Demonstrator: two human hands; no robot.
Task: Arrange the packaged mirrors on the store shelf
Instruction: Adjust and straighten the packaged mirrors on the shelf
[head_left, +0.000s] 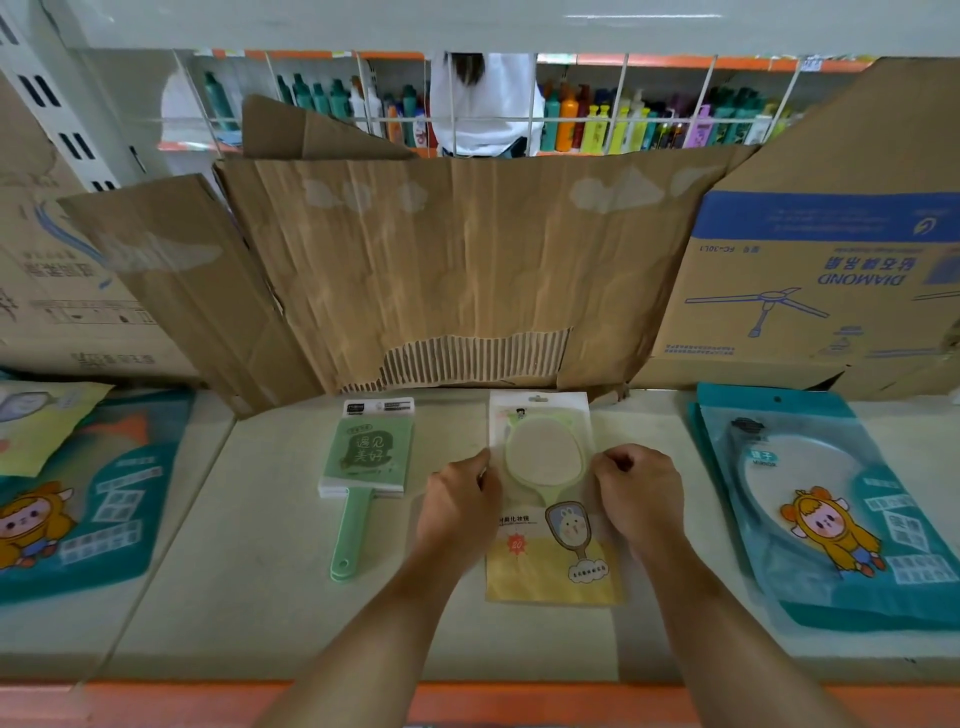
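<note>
one mirror pack (550, 566) pinched by left hand (460, 506), right hand (641, 499), pale shelf (249, 545), cardboard backing (441, 270)

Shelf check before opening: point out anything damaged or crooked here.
The brown cardboard sheet backing the shelf is creased and torn along its lower edge, bare corrugation showing. The yellow mirror pack, held by the left hand and right hand, lies flat and looks intact.
</note>
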